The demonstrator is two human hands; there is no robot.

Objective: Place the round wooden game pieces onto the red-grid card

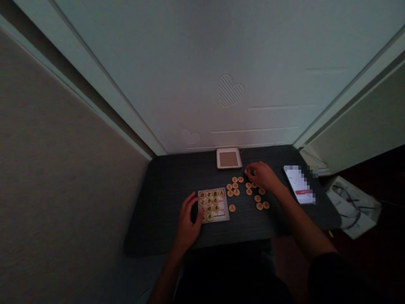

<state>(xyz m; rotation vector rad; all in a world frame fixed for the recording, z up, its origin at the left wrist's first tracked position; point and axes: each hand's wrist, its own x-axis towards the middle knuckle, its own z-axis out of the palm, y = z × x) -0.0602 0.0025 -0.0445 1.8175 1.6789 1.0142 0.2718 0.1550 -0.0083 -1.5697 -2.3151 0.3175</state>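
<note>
A small white box (pixel 225 216) lies on the dark table (pixel 164 190), filled with several round wooden game discs bearing characters. My left hand (pixel 188 219) rests at the box's left edge, fingers curled against it. Several loose discs (pixel 234 185) with red characters lie scattered to the right of the box. My right hand (pixel 262 175) reaches over those discs, fingertips pinched on one disc (pixel 247 171) at the far side of the group.
The box's lid (pixel 228 158) lies upside down at the table's far edge, against a pale wall. A phone (pixel 299 184) lies on the right of the table. A white bag (pixel 351 209) sits on the floor at right.
</note>
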